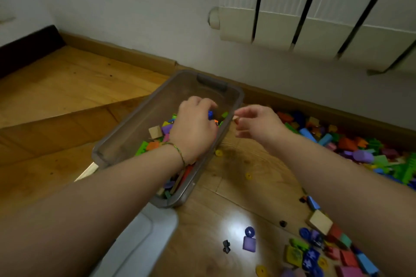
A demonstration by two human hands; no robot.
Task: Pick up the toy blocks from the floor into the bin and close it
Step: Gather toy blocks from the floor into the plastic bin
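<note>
— Where's the left hand [195,128]?
— Centre frame, reaching over the bin [235,96], knuckles up, fingers curled down round a blue block [210,114].
— And the right hand [258,123]?
— Just right of the bin's rim, pinching a tan block [236,118], its other fingers loose. More blocks [360,148] lie on the floor [67,87] at right.

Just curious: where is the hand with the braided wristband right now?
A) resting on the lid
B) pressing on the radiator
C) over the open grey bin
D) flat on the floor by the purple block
C: the left hand is above the inside of the bin, fingers curled round a blue block; the right hand pinches a small tan block just outside the rim.
</note>
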